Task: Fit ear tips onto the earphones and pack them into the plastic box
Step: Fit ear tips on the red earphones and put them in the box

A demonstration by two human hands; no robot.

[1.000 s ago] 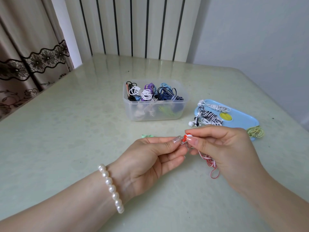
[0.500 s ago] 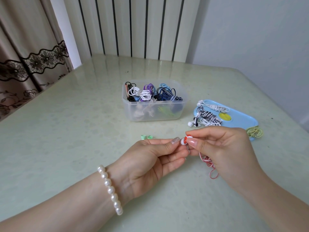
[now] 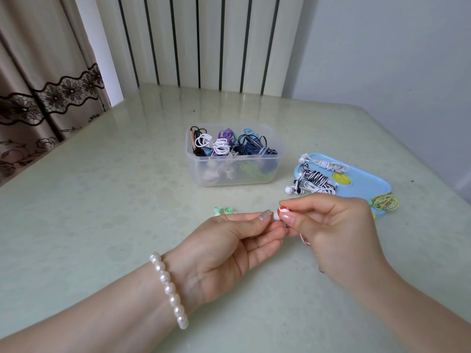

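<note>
Earbud (image 3: 282,212), red and white with a pale rounded tip, sits pinched between the right hand (image 3: 331,233) and the thumb and fingertips of the left hand (image 3: 229,248), near the table's centre; its red cord (image 3: 305,241) trails under the right palm. Farther off stands the clear plastic box (image 3: 234,171) of coiled earphones, and right of it a blue lid (image 3: 367,183) carrying striped earphones (image 3: 314,180).

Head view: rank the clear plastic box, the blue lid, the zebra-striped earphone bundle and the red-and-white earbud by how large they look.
1. clear plastic box
2. blue lid, partly covered, so it may rival the box
3. zebra-striped earphone bundle
4. red-and-white earbud, pinched between both hands, though nearest the camera
</note>
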